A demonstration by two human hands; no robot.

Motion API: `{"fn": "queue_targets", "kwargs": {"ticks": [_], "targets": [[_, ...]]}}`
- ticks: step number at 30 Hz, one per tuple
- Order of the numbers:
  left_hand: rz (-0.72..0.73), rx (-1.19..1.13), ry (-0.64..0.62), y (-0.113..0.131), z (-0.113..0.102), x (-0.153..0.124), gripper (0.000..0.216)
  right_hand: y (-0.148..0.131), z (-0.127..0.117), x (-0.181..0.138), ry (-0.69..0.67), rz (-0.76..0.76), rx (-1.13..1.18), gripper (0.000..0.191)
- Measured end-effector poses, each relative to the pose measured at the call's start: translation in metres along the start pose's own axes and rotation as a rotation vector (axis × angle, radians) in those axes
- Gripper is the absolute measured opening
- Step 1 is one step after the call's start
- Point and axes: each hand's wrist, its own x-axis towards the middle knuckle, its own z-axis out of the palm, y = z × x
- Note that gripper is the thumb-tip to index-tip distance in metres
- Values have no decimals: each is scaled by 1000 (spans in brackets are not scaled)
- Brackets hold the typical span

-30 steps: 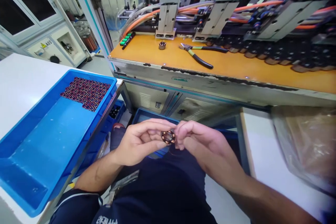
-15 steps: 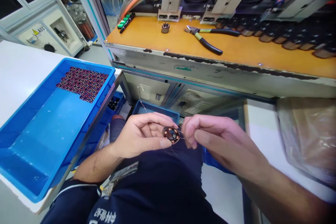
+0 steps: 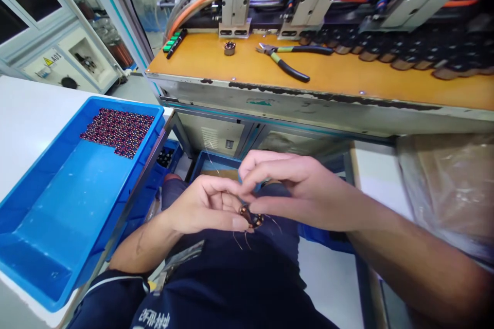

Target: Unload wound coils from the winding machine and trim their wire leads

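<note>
A small ring-shaped motor stator (image 3: pixel 254 220) with copper windings sits low in front of my body, tilted. Thin loose copper wires hang below it and to its right. My left hand (image 3: pixel 210 205) grips the stator's left side between thumb and fingers. Over its upper edge my right hand (image 3: pixel 287 187) reaches in, thumb and forefinger closed on the ring; the fingertips partly cover it, so any wire strand between them is hidden.
At left, a blue tray (image 3: pixel 73 211) holds many small stators (image 3: pixel 119 131) packed together. On the orange bench lie cutting pliers (image 3: pixel 287 59), a single stator (image 3: pixel 229 49), a black marker (image 3: pixel 175 49) and rows of dark cylindrical parts (image 3: pixel 409 54). A plastic-wrapped package (image 3: pixel 447 185) stands at right.
My right hand has moved left, from the wires at the stator's right onto its upper edge. The stator has tilted and sits slightly lower. The camera view has shifted a little.
</note>
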Motion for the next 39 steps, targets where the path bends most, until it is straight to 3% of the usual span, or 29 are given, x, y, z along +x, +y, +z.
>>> {"fn": "queue_targets", "kwargs": {"ticks": [5, 11, 14, 19, 24, 28, 39], "targets": [[-17, 49, -8, -2, 1, -4, 30, -2, 7, 11, -21, -34, -17, 21], [214, 124, 113, 2, 1, -5, 32, -4, 16, -2, 289, 132, -119, 26], [326, 170, 107, 2, 1, -2, 36, -8, 18, -11, 344, 218, -102, 28], [462, 249, 40, 0, 0, 2, 40, -18, 17, -19, 314, 315, -55, 31], [462, 305, 42, 1, 0, 2, 38, -29, 15, -12, 204, 389, 34, 29], [423, 267, 32, 1, -1, -1, 39, -35, 14, -7, 114, 431, -105, 23], [364, 136, -18, -1, 1, -2, 38, -32, 19, -16, 133, 202, -169, 18]]}}
